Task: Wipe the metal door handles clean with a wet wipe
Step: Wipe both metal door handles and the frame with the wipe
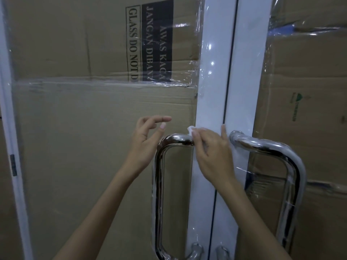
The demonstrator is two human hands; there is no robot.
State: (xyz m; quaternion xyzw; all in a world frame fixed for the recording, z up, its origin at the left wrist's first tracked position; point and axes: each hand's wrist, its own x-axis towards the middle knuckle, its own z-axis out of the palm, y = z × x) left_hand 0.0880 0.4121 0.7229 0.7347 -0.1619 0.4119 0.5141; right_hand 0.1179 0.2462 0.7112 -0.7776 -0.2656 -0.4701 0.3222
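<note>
Pressing a white wet wipe (191, 130) against the top bend of the left door handle (159, 184), the right hand (212, 156) has its fingers curled over the wipe where the handle meets the white door frame (206, 102). The left hand (145, 139) hovers just beside that bend, fingers relaxed and spread, holding nothing. The right door handle (289, 166) seems partly covered in clear film. Behind the glass stands cardboard (75, 128) printed "GLASS DO NOT".
</note>
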